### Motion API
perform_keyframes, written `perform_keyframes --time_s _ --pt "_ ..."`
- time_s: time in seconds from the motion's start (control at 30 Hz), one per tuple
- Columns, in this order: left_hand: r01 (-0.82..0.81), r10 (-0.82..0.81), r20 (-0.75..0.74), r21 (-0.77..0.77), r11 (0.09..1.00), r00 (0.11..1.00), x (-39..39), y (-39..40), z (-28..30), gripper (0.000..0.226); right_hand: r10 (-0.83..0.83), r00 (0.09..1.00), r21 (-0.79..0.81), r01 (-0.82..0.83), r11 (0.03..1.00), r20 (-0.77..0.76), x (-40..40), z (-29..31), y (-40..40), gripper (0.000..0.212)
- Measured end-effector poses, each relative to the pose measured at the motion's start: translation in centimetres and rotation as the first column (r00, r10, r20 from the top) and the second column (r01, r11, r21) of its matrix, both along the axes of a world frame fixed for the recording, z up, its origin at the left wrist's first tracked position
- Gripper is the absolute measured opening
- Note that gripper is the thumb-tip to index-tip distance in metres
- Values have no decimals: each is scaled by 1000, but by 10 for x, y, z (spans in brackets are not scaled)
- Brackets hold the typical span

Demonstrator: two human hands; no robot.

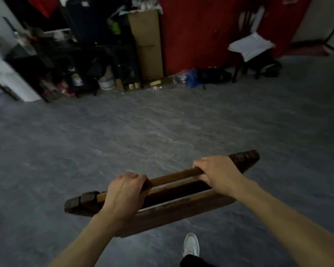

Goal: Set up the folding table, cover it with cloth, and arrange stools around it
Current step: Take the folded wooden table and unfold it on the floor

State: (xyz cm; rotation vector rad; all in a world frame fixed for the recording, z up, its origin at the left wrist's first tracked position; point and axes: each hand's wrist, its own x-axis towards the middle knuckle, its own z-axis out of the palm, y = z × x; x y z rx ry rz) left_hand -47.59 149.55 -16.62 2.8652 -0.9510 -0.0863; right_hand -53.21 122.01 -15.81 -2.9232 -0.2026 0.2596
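Head view shows us holding a long dark brown wooden stool (181, 205) above the grey floor (162, 128), left hand (121, 193) and right hand (218, 174) fingers curled around its rail, no table or cloth seen yet.

No legible text, label, brand, number or sign appears anywhere in this view. The white sheet (250, 45) lying on the dark wooden chair (239, 62), far ahead of the right hand (218, 173), carries faint printed rows too blurred to read. A pale patch on the red wall (204, 33), at the top edge beyond that chair, may be a notice, but its marks cannot be made out. The white bucket (106, 82), far ahead of the left hand (123, 191) among the stored clutter, shows a bluish band without readable characters. The tall cardboard box (146, 43) beside it bears no discernible print.
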Motion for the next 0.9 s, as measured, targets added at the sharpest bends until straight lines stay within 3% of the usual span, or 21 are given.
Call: perform_keyframes --time_s 0.2,0.37,0.5,0.63,0.7,0.77,0.83,0.9 --pt "85 -81 -240 6 996 967 38 -57 -32 7 -125 983 16 128 992 -138 22 -26 -46 12" --pt "166 -155 -415 -10 986 896 63 -97 -56 9 -212 964 -34 209 977 -162 27 -36 -73 11" --pt "302 -304 -635 -115 946 710 84 -131 -69 7 -279 953 -93 269 959 -122 30 -43 -88 11" --pt "343 -427 -716 -272 899 552 100 -161 -92 30 -417 907 -107 410 906 -55 31 -52 -103 13" --pt "339 -446 -740 -306 890 504 103 -183 -97 26 -546 837 -52 548 835 36 26 -60 -112 19" --pt "368 -469 -747 -317 874 471 103 -206 -99 19 -697 708 60 695 716 115 15 -67 -115 25" --pt "431 -504 -729 -312 847 463 103 -227 -101 11 -835 525 179 817 549 163 2 -77 -107 43" --pt "492 -545 -687 -304 816 480 100 -243 -107 5 -959 252 326 903 282 131 -6 -84 -91 57"
